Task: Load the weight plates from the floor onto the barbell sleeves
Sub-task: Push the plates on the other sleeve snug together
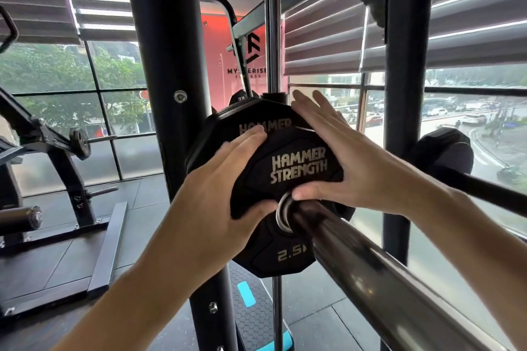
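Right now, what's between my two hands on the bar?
In the head view, the small 2.5 plate lies between the left hand and right hand, threaded on the barbell sleeve against a larger plate.

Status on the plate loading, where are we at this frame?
Done: a larger plate already sits on the barbell sleeve. In hand: the 2.5 plate is threaded on the sleeve, with the left hand and right hand pressing flat on its face, pushing it toward the larger plate. Left: seating it flush; the far sleeve and the floor plates are out of view.
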